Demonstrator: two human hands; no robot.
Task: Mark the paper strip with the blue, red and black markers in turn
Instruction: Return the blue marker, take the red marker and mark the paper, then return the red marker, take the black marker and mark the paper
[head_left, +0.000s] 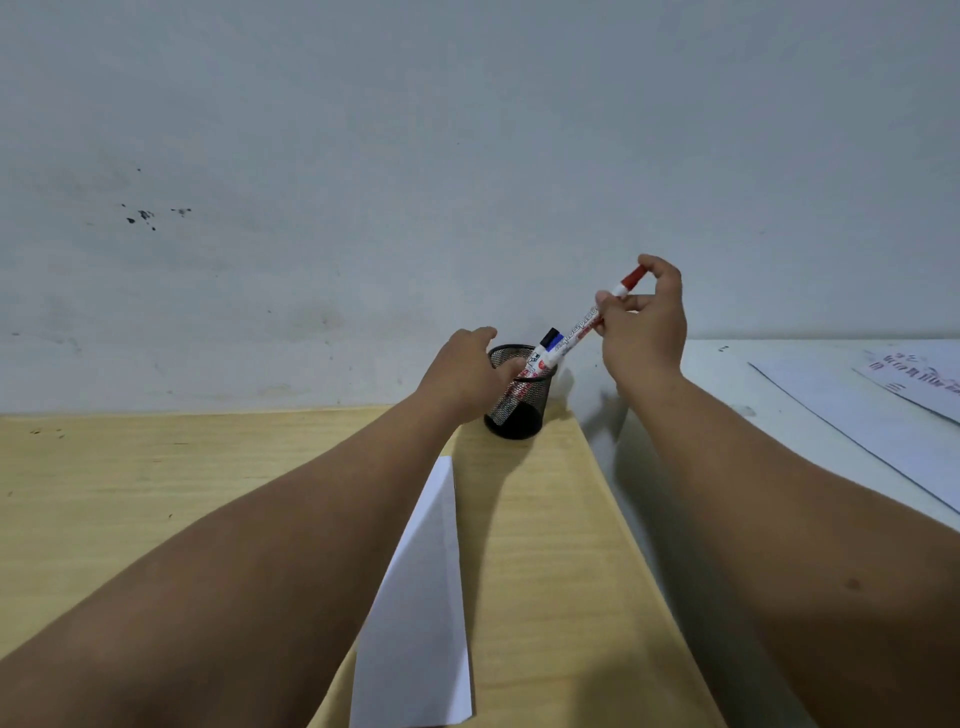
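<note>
A black mesh pen cup (522, 415) stands at the back of the wooden table, near the wall. My left hand (465, 371) grips the cup's near left side. My right hand (644, 322) pinches the red marker (589, 319) by its upper end; the marker slants down with its lower end at the cup's mouth. The blue marker (557, 340) and the black marker (549, 336) stick out of the cup, caps up. A white paper strip (421, 613) lies on the table between my forearms, running toward me.
The wooden table (156, 493) ends at a grey wall. To the right sits a white table (727, 384) with marked paper sheets (909, 384). A narrow gap separates the two tables.
</note>
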